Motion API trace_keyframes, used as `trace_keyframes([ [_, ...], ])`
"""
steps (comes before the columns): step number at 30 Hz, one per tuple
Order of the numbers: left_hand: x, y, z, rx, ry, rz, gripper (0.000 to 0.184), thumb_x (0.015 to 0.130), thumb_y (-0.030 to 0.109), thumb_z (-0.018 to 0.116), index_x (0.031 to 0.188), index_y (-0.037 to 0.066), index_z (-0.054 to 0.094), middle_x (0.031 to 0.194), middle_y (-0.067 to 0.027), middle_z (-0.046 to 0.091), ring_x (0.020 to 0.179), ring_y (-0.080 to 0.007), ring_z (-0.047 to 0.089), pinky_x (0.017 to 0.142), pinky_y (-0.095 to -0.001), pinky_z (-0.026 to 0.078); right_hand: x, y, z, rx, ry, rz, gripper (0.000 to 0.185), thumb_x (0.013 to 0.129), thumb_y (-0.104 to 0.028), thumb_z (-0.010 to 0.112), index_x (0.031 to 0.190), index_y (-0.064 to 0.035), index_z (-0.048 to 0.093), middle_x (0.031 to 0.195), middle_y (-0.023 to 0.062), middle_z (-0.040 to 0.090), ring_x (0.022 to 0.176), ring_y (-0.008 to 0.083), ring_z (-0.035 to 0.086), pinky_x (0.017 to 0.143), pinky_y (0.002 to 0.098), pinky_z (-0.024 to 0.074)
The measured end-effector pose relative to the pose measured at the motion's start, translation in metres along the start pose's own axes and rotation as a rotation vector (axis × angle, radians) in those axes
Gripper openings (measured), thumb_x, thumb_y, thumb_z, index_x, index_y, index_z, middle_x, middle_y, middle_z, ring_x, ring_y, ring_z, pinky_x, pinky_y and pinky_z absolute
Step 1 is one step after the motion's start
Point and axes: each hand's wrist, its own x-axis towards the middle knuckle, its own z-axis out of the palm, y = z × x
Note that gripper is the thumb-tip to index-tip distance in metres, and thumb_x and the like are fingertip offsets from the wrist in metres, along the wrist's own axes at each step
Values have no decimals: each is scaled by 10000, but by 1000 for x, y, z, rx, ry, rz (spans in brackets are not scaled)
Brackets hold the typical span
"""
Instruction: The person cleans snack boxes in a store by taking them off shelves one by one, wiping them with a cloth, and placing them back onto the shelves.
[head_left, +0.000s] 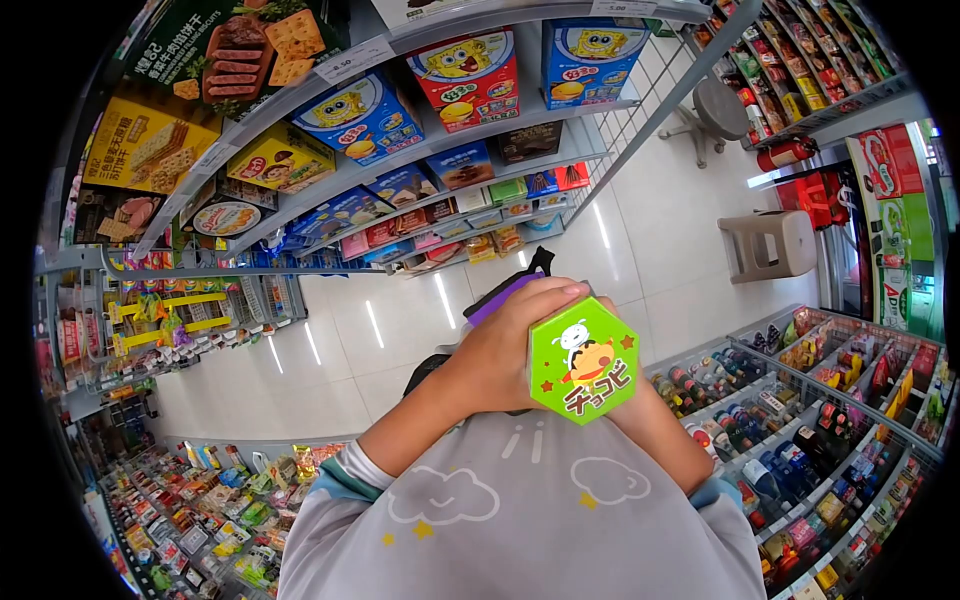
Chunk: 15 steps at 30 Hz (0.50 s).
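A green hexagonal box with a cartoon face, a white dog figure and brown lettering on its top is held upright close to my chest. My left hand wraps round its left side, fingers closed on it. On the right side, my right hand grips the box from below and behind; the box hides most of its fingers. Beneath my hands, a purple and black item is partly covered.
Ahead stands a shelf rack with biscuit boxes. A beige stool and a round grey stool are on the tiled floor. Bottles fill shelves at the right; packaged snacks lie at the lower left.
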Motion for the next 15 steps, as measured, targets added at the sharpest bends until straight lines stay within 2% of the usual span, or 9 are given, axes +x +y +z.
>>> trace_keyframes([
  [1, 1, 1, -1, 0, 1, 0, 1094, 580, 114, 981, 1493, 139, 379, 1455, -216, 523, 1336, -398, 509, 1096, -452, 441, 5, 3, -8, 234, 14, 149, 420, 1061, -401, 488, 1274, -55, 595, 1194, 93, 687, 1091, 203, 687, 933, 334, 565],
  [4, 2, 3, -3, 68, -19, 40, 1118, 569, 107, 985, 1502, 143, 371, 1454, -215, 523, 1344, -396, 503, 1107, -451, 433, 6, 14, -14, 62, 64, 41, 382, 1076, -367, 478, 1261, -56, 599, 1173, 84, 689, 1072, 187, 696, 915, 320, 576],
  [13, -4, 2, -5, 35, 10, -28, 1139, 577, 125, 993, 1486, 118, 308, 1446, -245, 512, 1365, -379, 484, 1139, -461, 396, 4, 0, 13, 73, 137, 86, 401, 1073, -387, 491, 1261, -52, 607, 1169, 63, 685, 1031, 156, 696, 876, 316, 583],
  [15, -6, -4, -3, 51, 47, -10, 1172, 501, 265, 1020, 1488, 91, 413, 1466, -173, 498, 1379, -348, 503, 1121, -403, 444, 7, 3, 7, 98, 134, 101, 391, 1068, -376, 511, 1263, -51, 607, 1167, 63, 683, 1028, 154, 693, 872, 312, 579],
])
